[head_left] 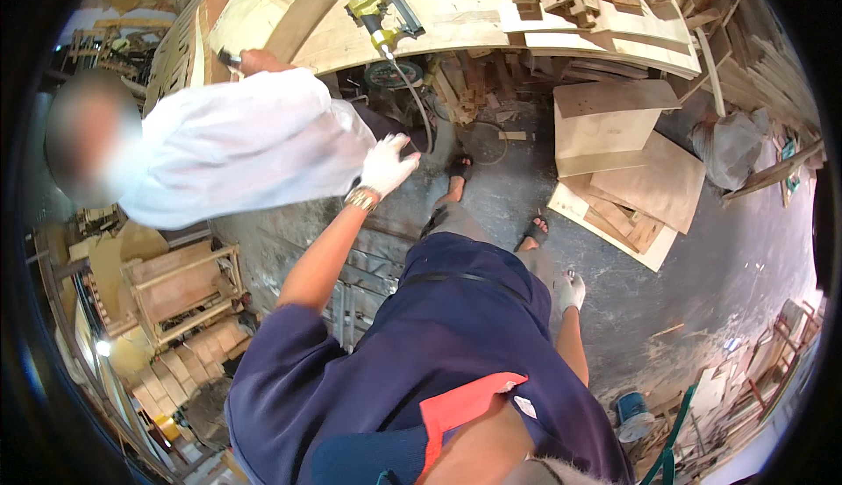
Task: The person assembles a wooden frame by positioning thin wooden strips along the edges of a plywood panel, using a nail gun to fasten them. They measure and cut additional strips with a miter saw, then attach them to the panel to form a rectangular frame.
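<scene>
On the pale bench — scuffed, dark floor below — lies a nail gun; its hose hangs near the left hand, fingers loosely apart. Right hand: cannot tell. Shirt patch: unreadable.

My left arm extends forward, nearly straight; the white-gloved left hand is held out ahead, fingers loosely bent, palm unfilled. My right arm hangs at my side, gloved right hand low, finger pose indistinct.
</scene>
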